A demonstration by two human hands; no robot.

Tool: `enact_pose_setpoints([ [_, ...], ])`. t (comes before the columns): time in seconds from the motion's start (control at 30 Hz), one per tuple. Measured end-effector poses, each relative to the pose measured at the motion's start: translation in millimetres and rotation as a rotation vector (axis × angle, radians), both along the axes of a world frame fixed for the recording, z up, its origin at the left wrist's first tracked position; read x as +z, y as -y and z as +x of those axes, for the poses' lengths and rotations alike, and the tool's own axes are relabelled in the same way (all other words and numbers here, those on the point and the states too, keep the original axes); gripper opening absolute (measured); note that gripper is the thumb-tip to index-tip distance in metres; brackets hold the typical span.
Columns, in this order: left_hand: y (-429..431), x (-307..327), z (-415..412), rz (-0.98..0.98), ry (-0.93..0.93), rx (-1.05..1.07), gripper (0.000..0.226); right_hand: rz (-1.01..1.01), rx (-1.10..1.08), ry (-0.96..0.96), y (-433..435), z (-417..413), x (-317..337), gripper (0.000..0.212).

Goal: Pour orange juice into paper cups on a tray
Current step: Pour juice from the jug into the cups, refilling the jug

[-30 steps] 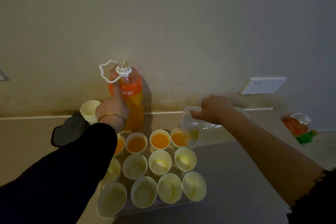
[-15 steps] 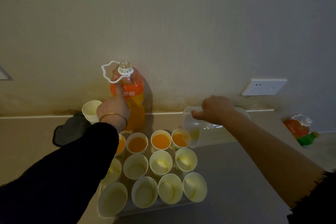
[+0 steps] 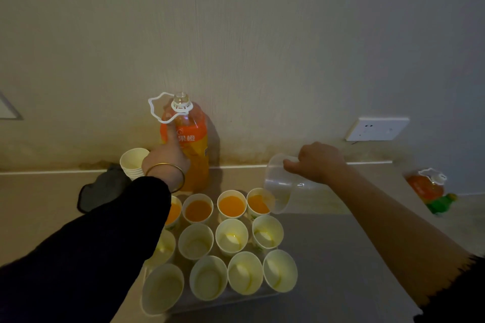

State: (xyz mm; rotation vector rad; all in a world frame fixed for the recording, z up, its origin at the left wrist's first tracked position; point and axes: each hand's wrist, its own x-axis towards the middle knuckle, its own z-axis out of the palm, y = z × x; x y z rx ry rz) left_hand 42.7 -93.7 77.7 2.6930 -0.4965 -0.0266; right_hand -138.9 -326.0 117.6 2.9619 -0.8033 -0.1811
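A big uncapped orange juice bottle (image 3: 193,136) stands upright against the wall, its white carry loop sticking out to the left. My left hand (image 3: 165,158) grips its body. My right hand (image 3: 319,162) holds a clear plastic jug (image 3: 278,186), tipped with its spout over the rightmost cup of the back row (image 3: 258,204); the jug looks nearly drained. Several paper cups stand in rows on a tray (image 3: 223,303). The back row holds orange juice (image 3: 232,206); the cups in the nearer rows (image 3: 231,237) show only pale bottoms.
A stack of spare paper cups (image 3: 133,162) and a dark cloth (image 3: 102,189) sit left of the bottle. A second orange bottle (image 3: 427,183) and a green bottle (image 3: 441,203) lie at the far right. A wall socket (image 3: 376,128) is above the counter.
Both hands have stayed where they were; the jug is still tipped over the same cup. Only the camera view has shifted slightly.
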Motion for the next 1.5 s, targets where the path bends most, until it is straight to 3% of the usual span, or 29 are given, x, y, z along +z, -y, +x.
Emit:
enact_pose_setpoints([
  [0.4, -10, 3, -12, -0.050, -0.096, -0.035, 0.091, -0.080, 0.049, 0.006, -12, 3, 3, 0.058],
  [0.47, -11, 5, -13, -0.053, -0.085, -0.016, 0.083, -0.064, 0.033, 0.015, -10, 3, 6, 0.058],
  [0.63, -11, 16, -8, -0.264, 0.008, 0.095, 0.038, -0.048, 0.004, 0.046, 2, 2, 13, 0.051],
  [0.87, -8, 31, 1, -0.351, 0.036, 0.185, 0.032, 0.120, -0.155, 0.219, 25, 2, 11, 0.049],
  [1.13, -7, 29, 7, -0.326, -0.033, 0.176, 0.029, 0.309, -0.217, 0.255, 23, 37, -19, 0.044],
  [1.37, -11, 31, 23, -0.398, -0.144, 0.192, 0.031, 0.461, -0.245, 0.264, 20, 68, -44, 0.055],
  [1.5, -14, 22, 32, -0.417, -0.217, 0.172, 0.045, 0.518, -0.229, 0.219, 22, 73, -38, 0.048],
])
